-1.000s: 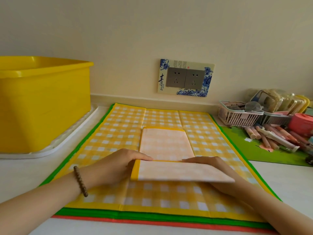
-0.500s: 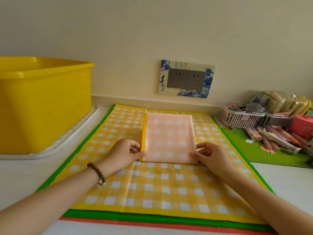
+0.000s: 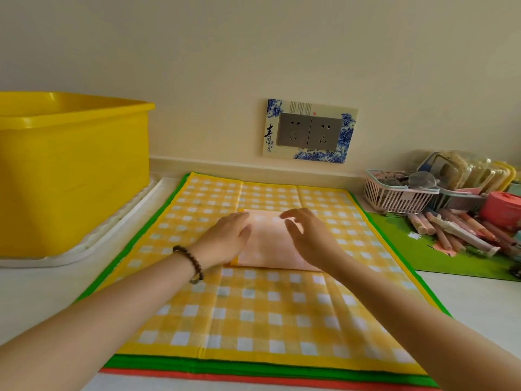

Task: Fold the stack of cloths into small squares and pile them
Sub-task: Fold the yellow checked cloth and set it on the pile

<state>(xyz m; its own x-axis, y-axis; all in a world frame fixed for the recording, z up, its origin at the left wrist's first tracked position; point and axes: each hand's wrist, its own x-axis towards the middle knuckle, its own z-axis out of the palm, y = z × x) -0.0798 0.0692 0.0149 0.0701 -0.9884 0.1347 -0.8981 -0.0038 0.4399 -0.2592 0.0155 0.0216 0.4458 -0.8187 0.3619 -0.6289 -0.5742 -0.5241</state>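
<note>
Ahead of me rises a plain cream wall, evenly lit, with a double socket framed in blue-and-white flowers set low on it. The white counter below carries a big yellow tub on a white tray to my left. To my right lies a green mat with a pink basket and a scatter of pens.

You are wearing a bracelet of dark brown round beads on the wrist just behind your left hand, and both your forearms are showing bare skin.
</note>
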